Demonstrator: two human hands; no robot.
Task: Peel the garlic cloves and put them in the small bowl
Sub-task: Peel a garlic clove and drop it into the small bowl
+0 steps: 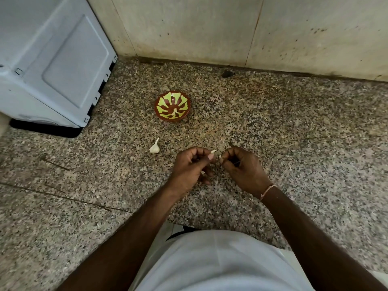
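We are pinching a clove [213, 152] in our left hand [190, 164], while our right hand [243, 166] is pinching a scrap of skin [220, 156] just beside it. It is looking light, firm and slick, its skin papery, so we are judging the tip the best hold. Beyond the clove an unpeeled piece [155, 146] is lying on the speckled desk [294, 127], the bowl [172, 106] farther, near the wall [210, 28].

Dim, soft light – edges bowed (wide-angle).
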